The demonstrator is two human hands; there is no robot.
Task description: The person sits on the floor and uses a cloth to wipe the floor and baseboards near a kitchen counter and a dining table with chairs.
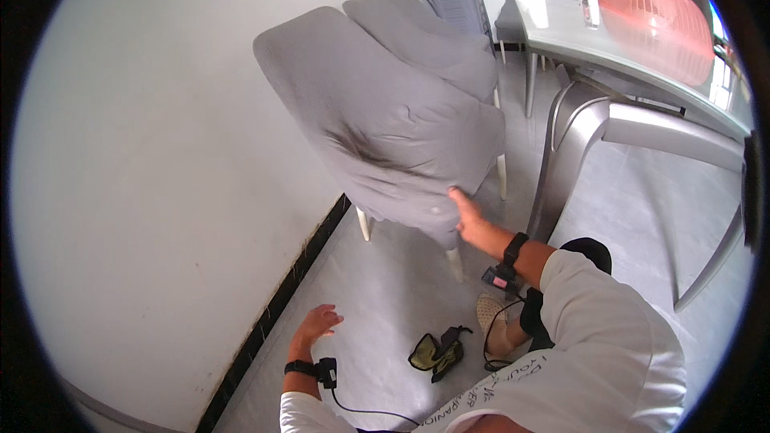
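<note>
Before me a chair with a wrinkled grey fabric cover (pixel 385 126) stands close to the white wall, a dark streak across its seat area. My right hand (pixel 469 213) rests at the near right edge of that cover; the thumb side shows, and whether the fingers grip cloth is hidden. Lower left, my left hand (pixel 319 322) hovers over the floor with bent fingers apart, touching nothing. Each wrist wears a black strap with a small cabled device. A crumpled black and yellow-green item (pixel 436 355) lies on the tiles between my hands and beside my shoe.
More grey-covered chairs (pixel 415 30) stand behind the first. At right is a silver chair-like frame (pixel 649 126). A table (pixel 565 42) farther back bears a pink mesh food cover (pixel 656 18), a white object and a small container. Stacked plastic chairs (pixel 463 6) stand by the far wall.
</note>
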